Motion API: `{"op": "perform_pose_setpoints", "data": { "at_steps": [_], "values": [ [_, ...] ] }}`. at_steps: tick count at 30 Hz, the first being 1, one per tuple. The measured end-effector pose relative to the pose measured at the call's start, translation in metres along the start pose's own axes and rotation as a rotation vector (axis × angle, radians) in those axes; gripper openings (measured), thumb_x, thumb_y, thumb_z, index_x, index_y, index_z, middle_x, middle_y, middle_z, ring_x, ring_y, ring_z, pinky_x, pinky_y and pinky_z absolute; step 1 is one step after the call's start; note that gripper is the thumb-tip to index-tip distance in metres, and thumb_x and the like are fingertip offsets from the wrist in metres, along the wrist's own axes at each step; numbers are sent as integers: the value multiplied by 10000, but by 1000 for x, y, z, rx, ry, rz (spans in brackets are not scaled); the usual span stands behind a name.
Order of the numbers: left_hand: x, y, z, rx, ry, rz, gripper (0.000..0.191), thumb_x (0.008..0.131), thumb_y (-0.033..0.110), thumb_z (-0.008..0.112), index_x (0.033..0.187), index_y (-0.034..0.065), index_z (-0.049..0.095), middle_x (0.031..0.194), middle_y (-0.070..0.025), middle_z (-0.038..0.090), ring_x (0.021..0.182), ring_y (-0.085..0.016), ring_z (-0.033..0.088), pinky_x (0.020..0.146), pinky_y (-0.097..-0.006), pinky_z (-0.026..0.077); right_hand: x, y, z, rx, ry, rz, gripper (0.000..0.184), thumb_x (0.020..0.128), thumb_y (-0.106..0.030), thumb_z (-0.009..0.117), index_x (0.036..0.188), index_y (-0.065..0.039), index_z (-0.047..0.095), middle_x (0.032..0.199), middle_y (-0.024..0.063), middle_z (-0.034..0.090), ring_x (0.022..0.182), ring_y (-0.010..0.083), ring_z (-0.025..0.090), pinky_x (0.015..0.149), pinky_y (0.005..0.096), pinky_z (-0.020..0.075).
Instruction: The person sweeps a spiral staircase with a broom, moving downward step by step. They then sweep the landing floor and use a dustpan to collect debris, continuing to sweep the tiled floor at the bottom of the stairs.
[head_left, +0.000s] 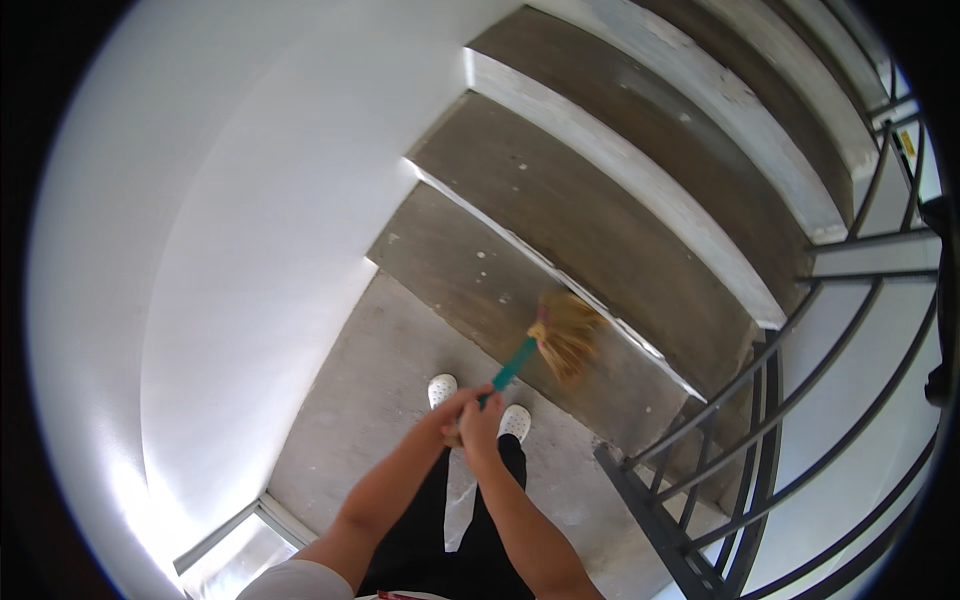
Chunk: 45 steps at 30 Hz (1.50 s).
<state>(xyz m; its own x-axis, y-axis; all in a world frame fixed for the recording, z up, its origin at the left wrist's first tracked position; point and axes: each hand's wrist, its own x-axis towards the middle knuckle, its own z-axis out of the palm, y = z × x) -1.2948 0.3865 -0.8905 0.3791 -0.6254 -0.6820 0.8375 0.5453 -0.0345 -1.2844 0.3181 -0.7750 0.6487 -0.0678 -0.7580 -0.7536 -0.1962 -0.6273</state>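
Observation:
Both of my hands grip the green handle of a straw broom (566, 334), close together in front of my legs. My left hand (465, 405) and my right hand (484, 420) overlap, so parts of the fingers are hidden. The broom's head is fanned out and slightly blurred over a grey concrete step (465, 262), near the pale riser of the step above. My feet, in white clogs, are on the concrete landing below that step.
More concrete stairs (600, 202) rise toward the upper right. A white wall (247, 225) borders them on the left, a dark metal railing (757, 390) on the right. At the lower left is a framed window (240, 551).

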Motion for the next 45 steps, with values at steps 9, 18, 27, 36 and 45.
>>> {"op": "perform_pose_setpoints", "data": {
  "at_steps": [9, 18, 27, 36, 45],
  "values": [
    [-141, 151, -63, -472, -59, 451, 283, 939, 288, 444, 830, 39, 523, 735, -18, 577, 619, -127, 570, 572, -241, 484, 33, -101, 190, -84, -377, 165, 585, 814, -294, 582, 1282, -69, 313, 1107, 189, 525, 867, 360, 620, 616, 418, 526],
    [-158, 97, 42, -267, 427, 455, 298, 885, 394, 488, 886, 103, 551, 769, -56, 574, 686, -191, 556, 626, -328, 451, -25, -98, 102, -351, -405, -132, 610, 873, -231, 422, 1392, 16, 216, 1289, 251, 406, 1094, 331, 528, 878, 364, 446],
    [-153, 137, 24, -608, 251, 672, 294, 888, 396, 484, 894, 113, 564, 796, -74, 586, 747, -205, 587, 671, -344, 472, -10, -184, 138, -843, -507, -192, 505, 880, -264, 396, 1302, 9, 346, 1019, 261, 548, 807, 332, 611, 650, 415, 503],
    [-134, 170, 32, -458, 140, 661, 359, 862, 491, 479, 885, 145, 570, 737, -43, 593, 577, -231, 579, 525, -389, 471, 23, -197, 139, -754, -527, 5, 493, 860, -223, 423, 1272, 44, 383, 1129, 256, 533, 991, 370, 566, 839, 403, 448],
    [-108, 95, 144, -655, 282, 676, 300, 911, 391, 431, 912, 104, 520, 802, -94, 583, 717, -246, 582, 649, -370, 492, -26, -209, 17, -939, -479, -441, 557, 867, -228, 361, 1356, 25, 273, 1255, 326, 429, 1144, 427, 460, 939, 438, 399]
  ]
}}
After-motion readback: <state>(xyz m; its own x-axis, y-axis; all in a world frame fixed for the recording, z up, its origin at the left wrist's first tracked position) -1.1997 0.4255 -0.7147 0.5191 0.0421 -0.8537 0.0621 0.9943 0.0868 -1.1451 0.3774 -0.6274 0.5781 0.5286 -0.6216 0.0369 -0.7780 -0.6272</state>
